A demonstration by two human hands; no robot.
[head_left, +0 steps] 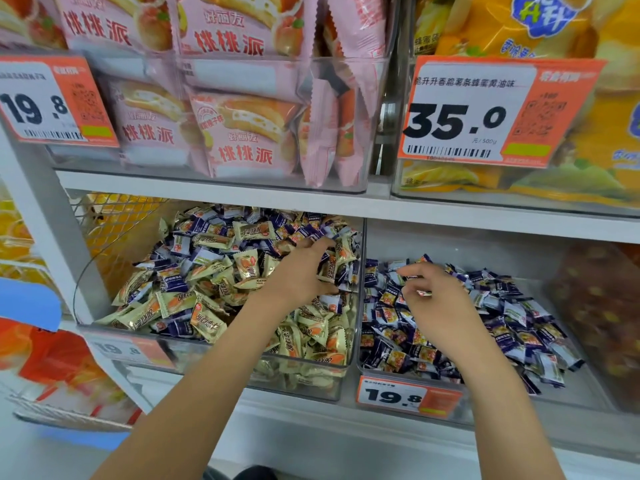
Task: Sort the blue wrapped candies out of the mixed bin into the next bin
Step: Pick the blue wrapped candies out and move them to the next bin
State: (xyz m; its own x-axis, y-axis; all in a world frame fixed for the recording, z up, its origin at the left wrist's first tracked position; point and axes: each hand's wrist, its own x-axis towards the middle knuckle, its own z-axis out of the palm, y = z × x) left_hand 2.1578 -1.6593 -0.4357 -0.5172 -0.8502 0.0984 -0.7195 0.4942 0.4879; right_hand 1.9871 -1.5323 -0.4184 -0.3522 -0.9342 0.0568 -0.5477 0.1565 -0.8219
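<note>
The left hand (pixel 304 268) reaches into the mixed bin (pixel 214 344), a clear container heaped with cream wrapped candies (pixel 247 263) and blue wrapped candies (pixel 173 275) jumbled together; its fingers curl down into the pile near the bin's right wall, though whether they have closed on any one candy I cannot tell, since the fingertips are buried among wrappers; the right hand (pixel 436 299) hovers over the next bin (pixel 408 375), just beside the mixed one, fingers loosely bent with thumb and forefinger close together, and something small may sit at the fingertips, but it is too blurred to name; this next bin holds almost only blue wrapped pieces; an orange price tag (pixel 408 396) reading 19.8 hangs on its front; pink pastry packs (pixel 242 133) fill the shelf above.
</note>
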